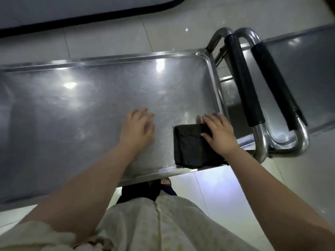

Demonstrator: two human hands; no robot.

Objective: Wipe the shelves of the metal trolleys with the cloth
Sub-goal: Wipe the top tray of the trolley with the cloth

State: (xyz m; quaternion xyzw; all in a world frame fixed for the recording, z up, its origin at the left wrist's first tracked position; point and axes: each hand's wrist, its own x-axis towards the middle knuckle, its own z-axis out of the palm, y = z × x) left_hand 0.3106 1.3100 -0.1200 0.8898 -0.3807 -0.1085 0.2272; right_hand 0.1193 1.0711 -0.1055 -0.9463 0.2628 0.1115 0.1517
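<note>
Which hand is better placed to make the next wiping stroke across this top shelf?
Right. The right hand rests on the folded dark cloth at the right end of the shelf; the left hand lies bare on the metal.

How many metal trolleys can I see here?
2. The near trolley is under the left hand, the right hand and the cloth. The second trolley is at the right, past the black handles. More may stand out of view.
</note>
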